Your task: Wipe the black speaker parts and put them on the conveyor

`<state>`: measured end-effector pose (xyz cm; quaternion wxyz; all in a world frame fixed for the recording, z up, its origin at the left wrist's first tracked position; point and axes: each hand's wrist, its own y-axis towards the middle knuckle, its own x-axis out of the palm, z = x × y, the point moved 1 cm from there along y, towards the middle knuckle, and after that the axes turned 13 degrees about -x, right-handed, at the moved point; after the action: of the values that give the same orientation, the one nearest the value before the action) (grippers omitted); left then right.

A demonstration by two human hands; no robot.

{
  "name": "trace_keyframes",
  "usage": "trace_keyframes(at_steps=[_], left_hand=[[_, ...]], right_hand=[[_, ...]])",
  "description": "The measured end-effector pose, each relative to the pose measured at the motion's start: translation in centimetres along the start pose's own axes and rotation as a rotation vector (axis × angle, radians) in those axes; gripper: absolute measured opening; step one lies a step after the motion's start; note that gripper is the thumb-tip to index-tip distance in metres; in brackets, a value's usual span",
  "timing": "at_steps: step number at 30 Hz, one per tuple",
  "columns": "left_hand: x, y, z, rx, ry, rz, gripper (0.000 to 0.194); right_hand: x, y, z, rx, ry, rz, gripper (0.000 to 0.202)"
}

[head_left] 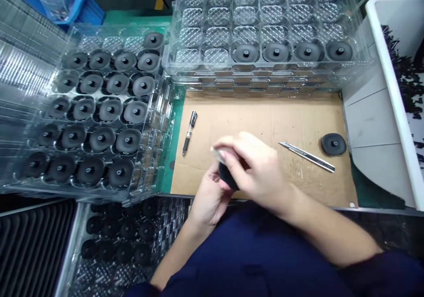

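Observation:
My left hand grips a black round disc part from below, over the front edge of a brown cardboard sheet. My right hand lies over the disc from above and pinches a small pale, blurred object against it; what that object is I cannot tell. A loose black disc lies at the right of the cardboard. A metal blade rests between it and my right hand.
A clear blister tray at left holds several black discs. Another clear tray at the back has a few discs in its front row. A black pen lies on the cardboard. A white bin stands right; a further tray of discs sits lower left.

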<state>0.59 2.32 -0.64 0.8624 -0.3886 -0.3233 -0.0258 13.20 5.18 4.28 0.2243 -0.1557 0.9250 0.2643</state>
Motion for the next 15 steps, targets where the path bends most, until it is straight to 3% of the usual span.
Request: trace_keyframes(at_steps=[2,5,7,11,13,15], left_hand=[[0.3,-0.3,0.3,-0.003,0.004,-0.004,0.041],[0.4,-0.5,0.5,-0.034,0.001,0.023,0.051],[0.7,-0.5,0.4,-0.036,0.001,-0.004,0.056],[1.4,-0.4,0.3,-0.035,0.015,-0.079,0.051],[1.5,-0.5,0.5,-0.050,0.028,-0.072,0.051],[1.4,-0.7,0.6,-0.049,0.041,-0.055,0.054]], right_hand=[[-0.3,-0.4,-0.5,-0.064,0.025,0.056,0.022],[-0.8,-0.9,-1.1,-0.011,0.156,-0.135,0.018],[-1.3,-0.8,-1.2,0.053,0.118,-0.176,0.017],[-1.7,-0.5,-1.0,-0.080,-0.016,0.043,0.022],[-2.0,-1.2,-1.0,-0.128,0.074,-0.023,0.022],[-2.6,-2.3,-1.1,-0.045,0.107,-0.162,0.019]])
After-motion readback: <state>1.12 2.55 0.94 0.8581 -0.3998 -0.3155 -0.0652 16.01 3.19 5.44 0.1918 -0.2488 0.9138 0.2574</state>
